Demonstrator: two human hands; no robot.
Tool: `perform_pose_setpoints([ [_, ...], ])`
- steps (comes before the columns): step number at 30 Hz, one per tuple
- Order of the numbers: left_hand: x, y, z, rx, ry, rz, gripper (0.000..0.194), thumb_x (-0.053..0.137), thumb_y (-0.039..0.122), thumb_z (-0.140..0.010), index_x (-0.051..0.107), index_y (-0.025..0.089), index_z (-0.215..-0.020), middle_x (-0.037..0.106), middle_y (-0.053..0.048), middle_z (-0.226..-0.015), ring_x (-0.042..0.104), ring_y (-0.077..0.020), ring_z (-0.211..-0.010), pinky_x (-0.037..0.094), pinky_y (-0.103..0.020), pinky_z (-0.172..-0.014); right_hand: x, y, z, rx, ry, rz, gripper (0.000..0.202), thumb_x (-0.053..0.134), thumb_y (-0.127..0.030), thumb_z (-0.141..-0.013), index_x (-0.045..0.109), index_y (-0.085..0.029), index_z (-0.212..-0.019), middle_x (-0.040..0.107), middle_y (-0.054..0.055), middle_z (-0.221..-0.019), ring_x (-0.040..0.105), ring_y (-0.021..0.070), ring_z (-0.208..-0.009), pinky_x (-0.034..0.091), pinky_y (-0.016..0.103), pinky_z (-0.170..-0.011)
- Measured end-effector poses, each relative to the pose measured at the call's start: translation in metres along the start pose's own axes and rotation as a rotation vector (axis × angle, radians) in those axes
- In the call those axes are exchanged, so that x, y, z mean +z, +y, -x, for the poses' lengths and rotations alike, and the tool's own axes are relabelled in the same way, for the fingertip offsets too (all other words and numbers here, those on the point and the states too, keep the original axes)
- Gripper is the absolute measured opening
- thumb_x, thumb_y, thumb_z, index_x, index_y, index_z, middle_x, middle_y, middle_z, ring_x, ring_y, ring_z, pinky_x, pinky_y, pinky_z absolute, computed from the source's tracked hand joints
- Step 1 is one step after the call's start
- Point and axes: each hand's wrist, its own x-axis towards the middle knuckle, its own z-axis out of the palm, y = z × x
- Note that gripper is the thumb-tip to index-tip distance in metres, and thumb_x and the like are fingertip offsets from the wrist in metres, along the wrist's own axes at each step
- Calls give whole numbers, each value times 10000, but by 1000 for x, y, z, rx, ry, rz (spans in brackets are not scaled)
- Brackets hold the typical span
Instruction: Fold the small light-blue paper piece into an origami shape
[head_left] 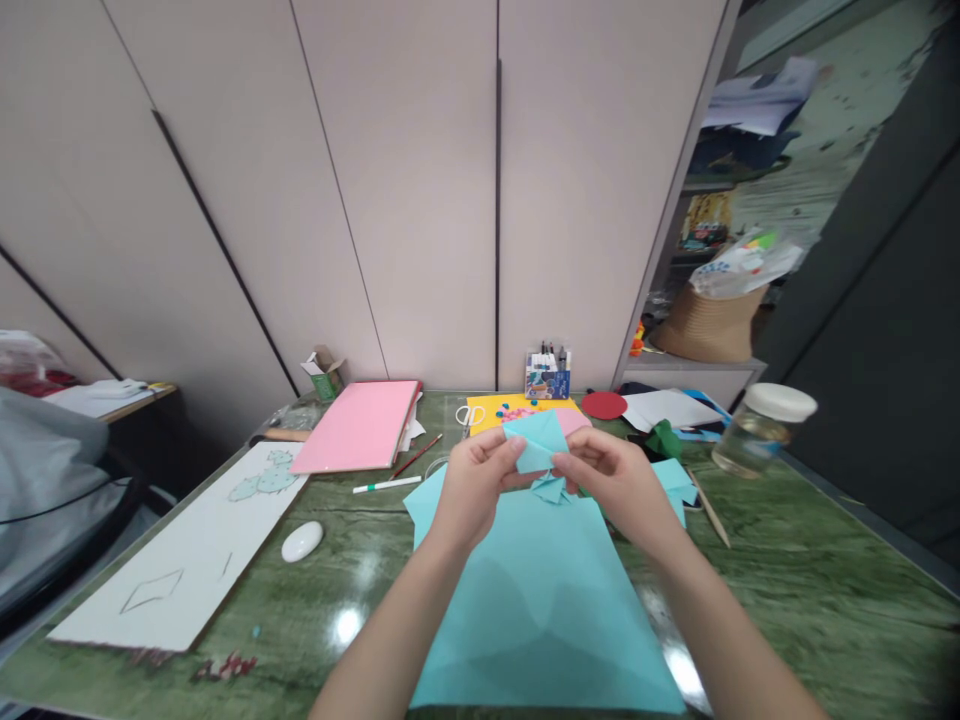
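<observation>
A small folded piece of turquoise paper is raised over the table between my two hands. My left hand pinches its left side, thumb in front. On the other side, my right hand grips the lower right corner between thumb and fingers. Crease lines cross the paper's face. Just below it lies another small folded turquoise piece, partly hidden by my fingers. Underneath, a large turquoise sheet lies flat on the green table, shaded by my arms.
On the left are a white sheet with a cactus drawing, a pink folder, a white mouse and a marker. Scissors and a pen box stand behind. A lidded jar and a pencil are right.
</observation>
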Motion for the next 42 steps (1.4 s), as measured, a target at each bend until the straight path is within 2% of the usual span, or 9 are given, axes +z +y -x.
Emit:
perform_pose_setpoints([
  [11, -1, -2, 0, -4, -12, -27, 193, 644, 323, -746, 657, 131, -757, 642, -14, -686, 604, -112, -649, 529, -252, -665, -2, 3, -1, 31, 7, 27, 223, 641, -356, -729, 517, -188, -650, 517, -40, -539, 528, 117, -495, 419, 239, -483],
  [21, -2, 0, -1, 0, -23, -137, 224, 644, 365, -720, 649, 141, -724, 569, 9, -630, 549, -116, -623, 527, -282, -661, -5, 5, -3, 11, -72, 53, 210, 635, -326, -737, 486, -189, -678, 488, -37, -598, 501, 115, -558, 419, 240, -519],
  [24, -3, 3, 2, 1, -56, -306, 277, 620, 326, -737, 648, 169, -964, 510, 41, -560, 503, -111, -571, 515, -275, -634, -6, 6, -3, -36, -18, 56, 200, 645, -336, -732, 515, -197, -792, 533, -12, -731, 530, 135, -680, 448, 256, -601],
  [27, -3, 4, 6, 66, -113, -566, 503, 573, 255, -769, 480, 219, -1262, 505, 65, -521, 471, -114, -531, 469, -243, -614, -6, 5, -3, -54, -28, 116, 207, 631, -362, -746, 559, -200, -853, 583, 24, -840, 555, 169, -791, 458, 291, -680],
  [31, -3, 2, 11, 165, -184, -811, 543, 537, 218, -783, 430, 223, -1315, 574, 54, -520, 479, -135, -511, 399, -218, -590, -5, 2, -2, -42, -194, 257, 104, 626, -303, -753, 621, -201, -768, 636, 24, -811, 565, 185, -789, 435, 313, -707],
  [33, -3, 2, 11, 155, -213, -837, 541, 521, 225, -795, 412, 223, -1325, 624, 38, -573, 499, -140, -533, 390, -218, -590, -4, 1, -2, -35, -211, 258, 96, 607, -275, -766, 628, -197, -714, 647, 16, -769, 568, 176, -751, 427, 307, -693],
  [37, 0, 3, 10, 159, -135, -751, 585, 517, 238, -811, 321, 217, -1362, 660, 11, -686, 545, -133, -622, 416, -230, -655, -3, 3, -1, -18, 5, 116, 145, 611, -310, -762, 621, -184, -689, 625, 12, -699, 549, 159, -682, 418, 275, -623],
  [40, 4, 2, 9, 205, -31, -647, 613, 596, 218, -763, 361, 220, -1329, 600, 30, -675, 536, -115, -651, 426, -224, -683, 2, 5, 0, -10, 232, -13, 158, 632, -337, -744, 620, -185, -705, 598, -3, -673, 519, 133, -628, 402, 243, -574],
  [42, 6, 2, 9, 205, -2, -578, 596, 642, 199, -725, 421, 216, -1278, 542, 51, -633, 504, -97, -623, 417, -203, -645, 7, 6, 2, -10, 309, -81, 153, 637, -337, -745, 620, -191, -705, 593, -12, -673, 507, 120, -616, 394, 227, -562],
])
